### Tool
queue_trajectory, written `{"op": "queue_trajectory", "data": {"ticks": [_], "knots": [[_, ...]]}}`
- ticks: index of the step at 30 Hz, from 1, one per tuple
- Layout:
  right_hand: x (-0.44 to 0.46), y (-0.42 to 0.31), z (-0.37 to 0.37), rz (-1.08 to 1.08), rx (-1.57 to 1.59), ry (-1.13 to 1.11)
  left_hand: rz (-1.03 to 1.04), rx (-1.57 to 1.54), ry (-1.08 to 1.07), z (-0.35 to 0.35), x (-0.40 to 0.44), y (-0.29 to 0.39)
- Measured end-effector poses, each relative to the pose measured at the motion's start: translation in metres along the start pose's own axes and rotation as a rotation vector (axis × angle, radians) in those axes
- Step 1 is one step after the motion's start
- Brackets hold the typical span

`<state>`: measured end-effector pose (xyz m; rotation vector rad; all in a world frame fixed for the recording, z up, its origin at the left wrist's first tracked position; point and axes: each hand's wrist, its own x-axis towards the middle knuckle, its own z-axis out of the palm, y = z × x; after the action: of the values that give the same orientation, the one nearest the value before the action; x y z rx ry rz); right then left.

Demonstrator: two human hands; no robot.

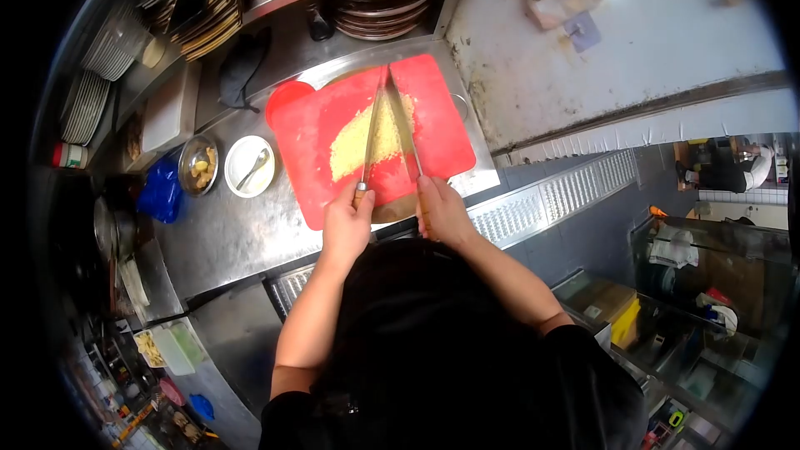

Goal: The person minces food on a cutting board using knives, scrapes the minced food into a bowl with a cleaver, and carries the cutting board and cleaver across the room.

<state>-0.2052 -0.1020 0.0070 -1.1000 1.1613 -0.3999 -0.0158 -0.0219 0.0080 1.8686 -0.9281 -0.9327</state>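
My left hand (347, 225) is closed around the handle of one knife (372, 137), its long blade pointing away from me. In my right hand (443, 212) is a second knife (403, 127), gripped by its wooden handle. The two blades lean together, their tips close at the far side. Beneath them a pale yellow, finely chopped food (354, 146) is spread over a red cutting board (304, 187). I cannot tell what the food is. Some of it lies between the blades.
Left of the board are a white bowl (232, 176) with a spoon, a metal bowl (185, 168) with brownish pieces and a blue bag (158, 192). A red round item (288, 93) sits partly under the board. Stacked plates (379, 21) stand on the shelf behind.
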Motion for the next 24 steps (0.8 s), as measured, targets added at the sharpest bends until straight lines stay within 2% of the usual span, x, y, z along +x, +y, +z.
{"op": "queue_trajectory", "data": {"ticks": [1, 4, 8, 11, 14, 16, 19, 22, 24], "knots": [[-0.009, -0.004, 0.002, -0.02, 0.007, -0.003, -0.017, -0.024, 0.013, -0.001, -0.004, 0.007], [-0.001, 0.004, 0.001, -0.056, -0.038, -0.025, 0.117, 0.044, 0.05, 0.003, 0.001, -0.01], [-0.006, -0.003, 0.003, 0.032, -0.002, -0.035, 0.044, 0.002, 0.05, 0.001, 0.002, -0.006], [-0.003, 0.011, 0.005, -0.063, -0.003, -0.025, 0.073, 0.018, 0.057, -0.003, -0.002, -0.008], [0.0, 0.001, 0.005, 0.021, -0.008, -0.014, 0.069, 0.043, 0.052, -0.003, 0.003, -0.011], [-0.008, -0.001, 0.006, -0.02, 0.015, -0.023, 0.013, 0.017, 0.06, -0.008, -0.004, 0.007], [0.002, 0.003, 0.007, 0.002, -0.004, -0.04, 0.114, 0.05, 0.095, -0.002, 0.004, -0.016], [-0.006, -0.006, 0.01, 0.022, -0.007, -0.033, -0.003, -0.004, 0.051, -0.007, 0.004, -0.006], [-0.009, -0.008, 0.011, -0.017, -0.003, -0.041, 0.025, -0.003, 0.071, -0.008, -0.002, -0.004]]}}
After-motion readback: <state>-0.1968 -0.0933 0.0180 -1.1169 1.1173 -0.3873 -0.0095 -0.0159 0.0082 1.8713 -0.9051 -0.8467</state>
